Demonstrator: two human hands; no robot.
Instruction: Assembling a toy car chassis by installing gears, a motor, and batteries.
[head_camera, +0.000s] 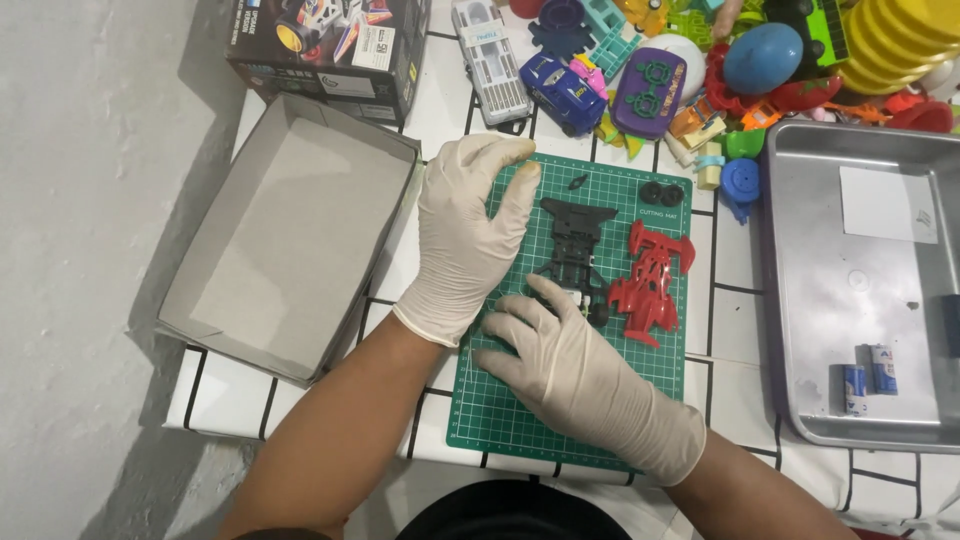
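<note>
Both my hands wear pale latex gloves. My left hand lies flat and spread on the left part of a green cutting mat, holding nothing. My right hand rests on the mat just below it, fingertips touching the lower end of a black toy car chassis. A red toy car body shell lies right of the chassis. Two small black wheels and a tiny black part sit near the mat's far edge.
An empty grey cardboard box lid lies at the left, a printed dark box behind it. A metal tray at right holds two blue batteries and a white paper. Many colourful toys crowd the far side.
</note>
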